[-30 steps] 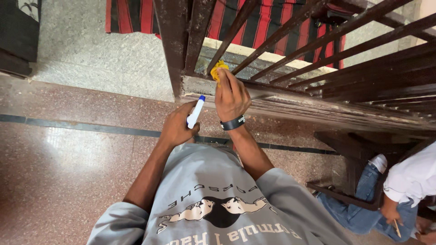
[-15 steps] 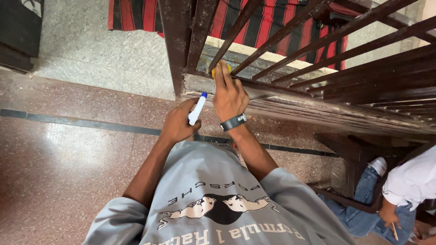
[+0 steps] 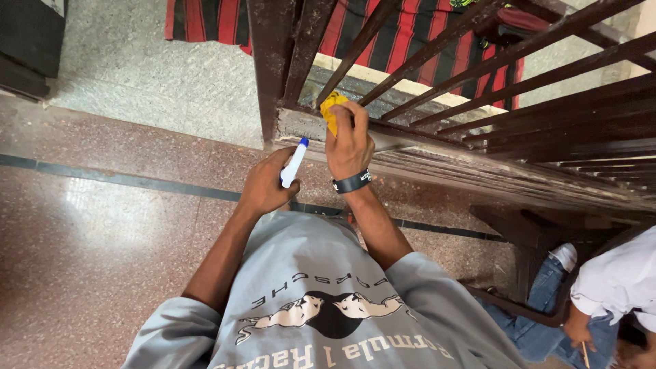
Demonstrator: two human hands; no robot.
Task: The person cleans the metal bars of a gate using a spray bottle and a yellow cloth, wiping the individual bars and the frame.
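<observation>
While both hands work at the rusty sill, cloth meets metal.
Left hand (image 3: 263, 188) has its grip closed round a white marker with blue cap (image 3: 294, 162); right hand (image 3: 350, 142) grips a yellow cloth (image 3: 333, 107) pressed on the gate's bottom rail (image 3: 437, 160). Flaking rust could snag the cloth, I judge. Speckled stone floor (image 3: 89, 225); another person's sleeve (image 3: 618, 280) far right.

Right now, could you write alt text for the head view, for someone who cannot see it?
The right hand presses a yellow cloth against the bottom rail of a dark metal grille, while the left hand grips a white bottle with a blue cap. Another person's hand shows at lower right.
</observation>
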